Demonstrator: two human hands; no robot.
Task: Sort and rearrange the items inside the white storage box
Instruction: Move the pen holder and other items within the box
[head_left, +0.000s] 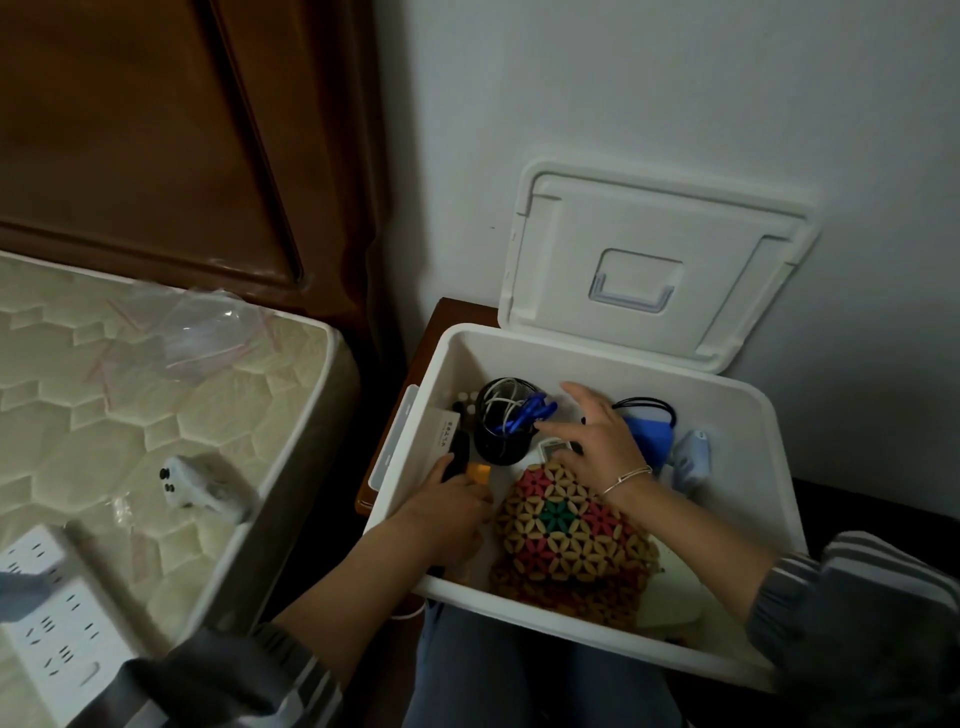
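White storage box (623, 364) sits open on a dark wood surface (457, 318) by the wall, its near edge over the person's knees and its lid (660, 260) propped upright behind it, inner face toward the camera. The opening points straight up. The long axis looks to run left-right across the view, with the right end sitting lower in frame, though wide-angle distortion makes that a rough call. Both hands are inside and apart. Left hand (447, 506) is curled round a black item (458, 454) at the left wall, next to a small white carton (439, 428). Right hand (597, 441) is spread flat with fingers straight, resting over a small white device (551, 447), gripping nothing. Between them stands a black mesh cup (498, 441) stuffed with cables. A beaded flower-pattern bag (566, 535) fills the near middle, and a blue pouch (649, 434) and a pale blue gadget (691, 457) lie at the right. My read of the step is placing the black item along the left wall. To do it well, stand it flush against the carton, keep it off the cup so the cables don't spill, and use the flat right hand to hold the loose small stuff back. Outside the box, a mattress (130, 415) on the left carries a power strip (57, 613), a white plug adapter (192, 483) and clear plastic bags (208, 327).
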